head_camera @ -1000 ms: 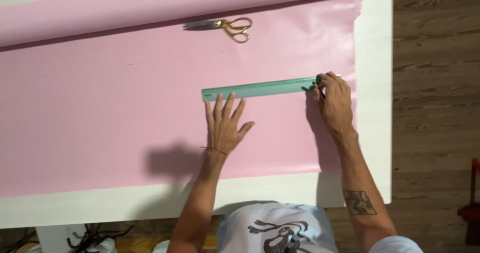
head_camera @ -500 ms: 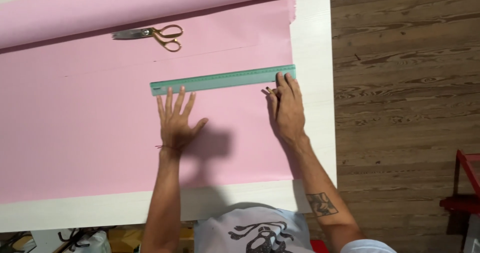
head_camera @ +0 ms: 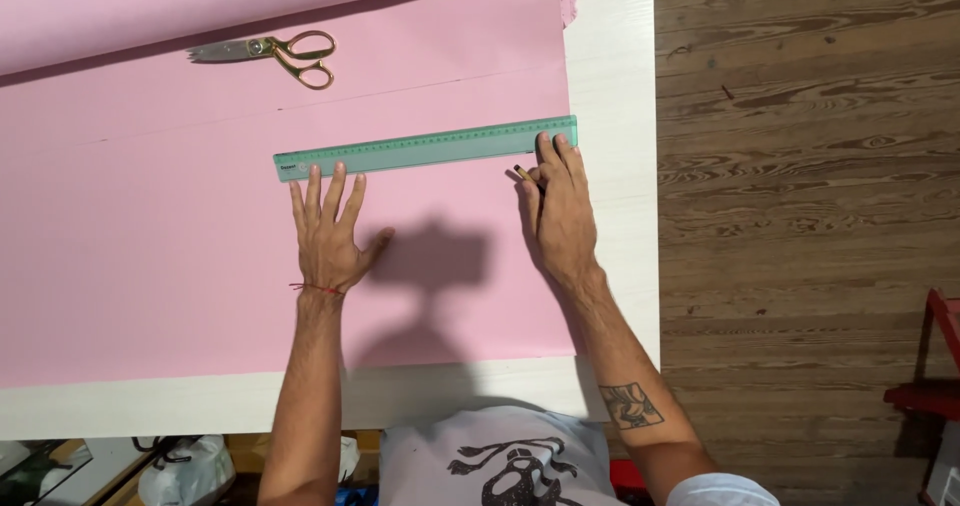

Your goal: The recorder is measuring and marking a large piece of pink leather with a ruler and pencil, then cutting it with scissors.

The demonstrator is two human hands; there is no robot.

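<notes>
Scissors (head_camera: 270, 54) at 11 o'clock on pink cloth (head_camera: 150, 246), well apart from both hands. Left hand (head_camera: 328, 236) flat, fingers spread, tips touching green ruler (head_camera: 425, 148). Right hand (head_camera: 558, 211) at 3 o'clock end, fingers together around small pencil (head_camera: 524, 175). Best to press down hard, keep ruler from sliding.

A white table (head_camera: 612, 266) with a faint wood grain fills the left part of the view, and its right edge runs straight from top to bottom. Beside it lies a floor of brown wooden planks (head_camera: 800, 216) — the grain is strong and dark. At the lower right corner stands something red (head_camera: 925, 386), only partly visible.
</notes>
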